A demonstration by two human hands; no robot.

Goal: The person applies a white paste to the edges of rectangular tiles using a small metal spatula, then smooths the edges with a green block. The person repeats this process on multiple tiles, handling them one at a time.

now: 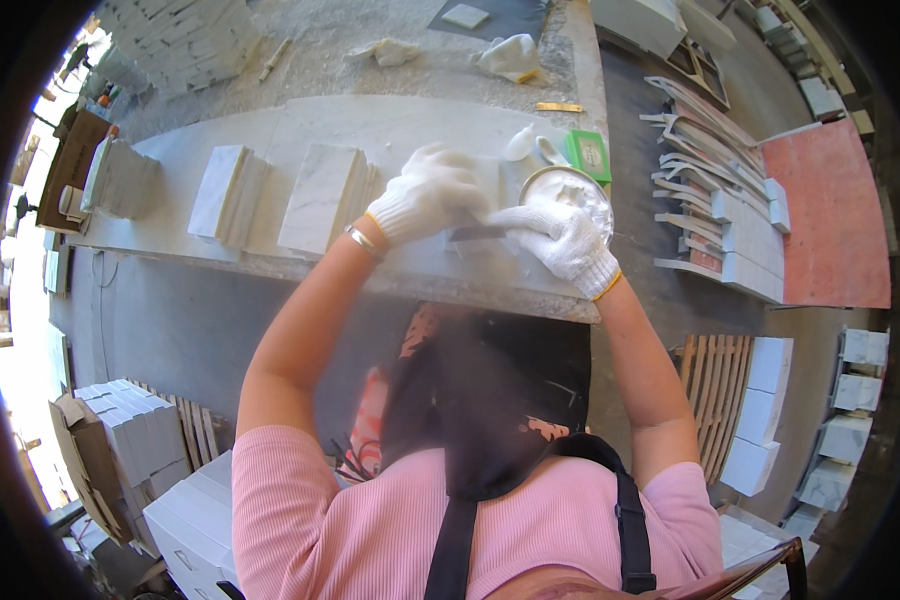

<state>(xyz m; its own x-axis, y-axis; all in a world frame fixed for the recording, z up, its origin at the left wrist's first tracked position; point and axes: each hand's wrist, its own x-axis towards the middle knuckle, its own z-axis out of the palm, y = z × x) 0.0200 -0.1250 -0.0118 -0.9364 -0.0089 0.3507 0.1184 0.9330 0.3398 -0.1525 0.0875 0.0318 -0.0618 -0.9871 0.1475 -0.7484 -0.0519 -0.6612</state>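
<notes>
My right hand (560, 238), in a white knit glove, is closed around a dark flat-bladed scraper (478, 233), its blade pointing left. Just beyond that hand a round bowl of white paste (582, 192) is partly covered by the glove. My left hand (425, 195), also gloved, is over the white marble slab (390, 120) near the blade's tip. Its fingers are smeared by motion, so I cannot tell whether they grip anything. Left of it stand stacks of white marble tiles, the nearest stack (322, 200) close to my wrist.
Beside the bowl are a green box (588, 155) and a small white bottle (520, 143). A spare glove (510, 58) lies farther back. Other tile stacks (228, 195) line the bench's left. Curved strips (695, 180) lie right of the bench, near a red board (828, 215).
</notes>
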